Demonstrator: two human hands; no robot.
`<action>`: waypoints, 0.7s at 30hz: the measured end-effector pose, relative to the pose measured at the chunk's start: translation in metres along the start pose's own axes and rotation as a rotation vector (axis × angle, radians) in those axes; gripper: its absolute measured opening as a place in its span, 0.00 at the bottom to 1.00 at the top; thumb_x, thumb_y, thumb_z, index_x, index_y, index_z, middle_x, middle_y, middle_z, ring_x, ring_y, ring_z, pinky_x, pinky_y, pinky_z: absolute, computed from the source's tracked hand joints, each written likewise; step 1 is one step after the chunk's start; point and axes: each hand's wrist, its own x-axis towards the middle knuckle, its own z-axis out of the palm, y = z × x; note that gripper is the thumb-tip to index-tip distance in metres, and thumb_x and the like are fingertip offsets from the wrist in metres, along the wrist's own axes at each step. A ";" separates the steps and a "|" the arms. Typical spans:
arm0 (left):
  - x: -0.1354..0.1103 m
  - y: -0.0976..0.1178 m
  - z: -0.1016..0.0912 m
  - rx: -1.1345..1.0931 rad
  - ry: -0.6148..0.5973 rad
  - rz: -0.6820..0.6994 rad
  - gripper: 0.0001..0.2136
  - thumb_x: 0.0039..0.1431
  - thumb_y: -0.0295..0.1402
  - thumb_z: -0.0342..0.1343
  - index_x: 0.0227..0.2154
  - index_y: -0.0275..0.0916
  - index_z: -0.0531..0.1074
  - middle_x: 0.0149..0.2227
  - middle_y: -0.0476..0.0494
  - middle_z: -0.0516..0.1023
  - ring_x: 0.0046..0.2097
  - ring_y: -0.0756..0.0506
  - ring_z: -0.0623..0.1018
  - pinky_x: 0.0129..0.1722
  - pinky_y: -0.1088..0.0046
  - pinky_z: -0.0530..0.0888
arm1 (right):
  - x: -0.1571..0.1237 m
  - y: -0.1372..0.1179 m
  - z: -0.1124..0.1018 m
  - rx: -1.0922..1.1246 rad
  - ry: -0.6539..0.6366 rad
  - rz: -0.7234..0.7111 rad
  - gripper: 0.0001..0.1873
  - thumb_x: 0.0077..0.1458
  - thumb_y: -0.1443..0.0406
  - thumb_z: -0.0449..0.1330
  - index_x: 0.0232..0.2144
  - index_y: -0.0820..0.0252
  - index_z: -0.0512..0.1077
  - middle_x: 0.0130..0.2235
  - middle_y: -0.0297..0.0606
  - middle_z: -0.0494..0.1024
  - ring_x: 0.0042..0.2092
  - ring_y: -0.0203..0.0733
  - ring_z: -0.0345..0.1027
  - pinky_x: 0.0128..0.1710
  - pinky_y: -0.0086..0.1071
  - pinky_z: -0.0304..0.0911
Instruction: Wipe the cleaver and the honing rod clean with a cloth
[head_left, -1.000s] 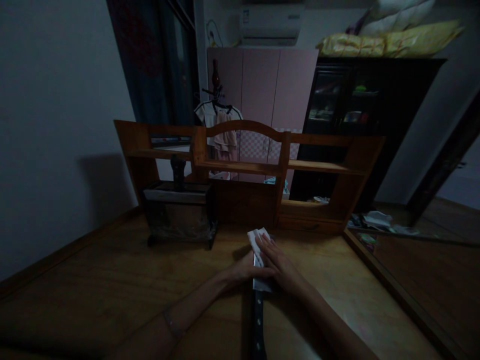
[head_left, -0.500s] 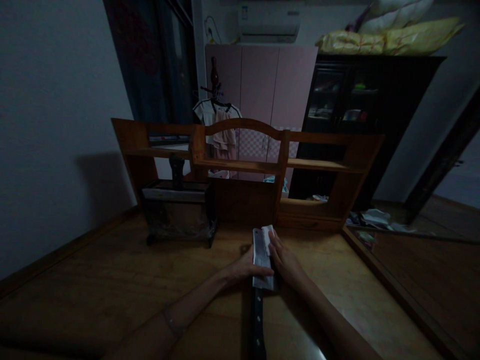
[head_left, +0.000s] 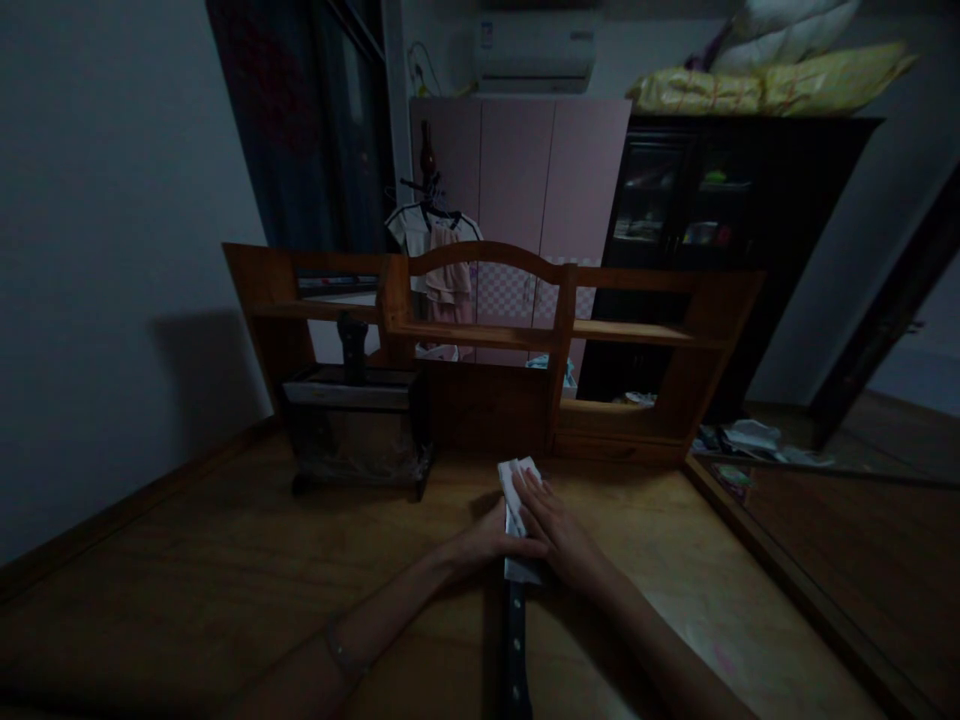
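Note:
A cleaver (head_left: 523, 571) with a broad blade and a black riveted handle lies in front of me, its handle pointing toward me. My left hand (head_left: 486, 538) grips the blade from the left, thumb laid across its face. Folded white tissue (head_left: 513, 484) covers the far part of the blade. My right hand (head_left: 561, 530) presses that tissue down, fingers close together on top. Most of the blade is hidden under the tissue and hands. Back left stands a knife block (head_left: 352, 440) with one black handle (head_left: 352, 348) sticking up from it.
The wooden tabletop (head_left: 225, 570) carries a wooden shelf unit (head_left: 480, 335) along its back edge. A raised wooden rim (head_left: 780, 580) runs down the right side. A wall (head_left: 135, 300) closes the left side. The room is dim.
My right hand has slid the tissue leftward across the blade, which now shows much less of its face. My left hand keeps its grip on the blade.

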 end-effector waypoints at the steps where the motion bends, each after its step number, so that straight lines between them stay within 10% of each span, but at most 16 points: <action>1: 0.000 -0.001 0.000 0.011 -0.002 -0.009 0.40 0.41 0.32 0.68 0.59 0.41 0.58 0.60 0.35 0.61 0.59 0.36 0.64 0.57 0.54 0.62 | 0.000 -0.005 -0.003 0.012 -0.019 -0.031 0.28 0.65 0.60 0.42 0.64 0.48 0.40 0.67 0.32 0.41 0.67 0.43 0.33 0.64 0.47 0.39; 21: -0.002 -0.008 -0.004 -0.045 0.066 -0.014 0.41 0.39 0.25 0.67 0.58 0.40 0.56 0.53 0.37 0.68 0.54 0.38 0.68 0.54 0.59 0.64 | -0.002 0.030 0.006 0.012 0.214 0.250 0.27 0.64 0.54 0.42 0.62 0.56 0.55 0.64 0.38 0.52 0.65 0.45 0.42 0.64 0.46 0.45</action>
